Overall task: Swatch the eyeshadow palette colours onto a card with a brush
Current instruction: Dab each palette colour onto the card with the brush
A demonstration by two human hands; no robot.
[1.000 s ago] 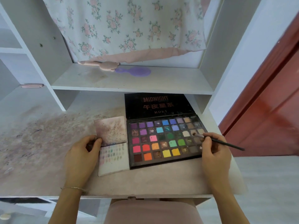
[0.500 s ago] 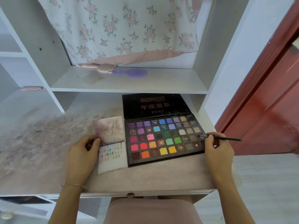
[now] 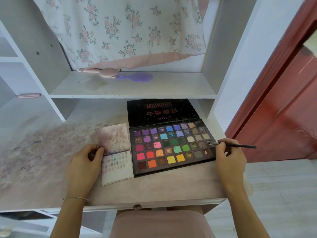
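- Here, the tabletop [image 3: 154, 188] carries the open eyeshadow palette [image 3: 171, 148], which serves as the landmark; its black lid leans back under the shelf [image 3: 130, 90].
- Just left of the palette, touching its edge, lies the card [image 3: 117, 167], with rows of pale swatches on its near half and a smudged far half.
- The left hand [image 3: 84, 167], left of the palette, pins the card's left edge with curled fingers and thumb.
- The right hand [image 3: 229, 158], at the palette's right edge, pinches the brush [image 3: 236, 145].
- The brush tip sits on a dark pan in the palette's rightmost column, so the loading step looks to be in hand.
- Next, likely: carry the loaded tip across the palette to a bare patch of card, keeping the card pinned.
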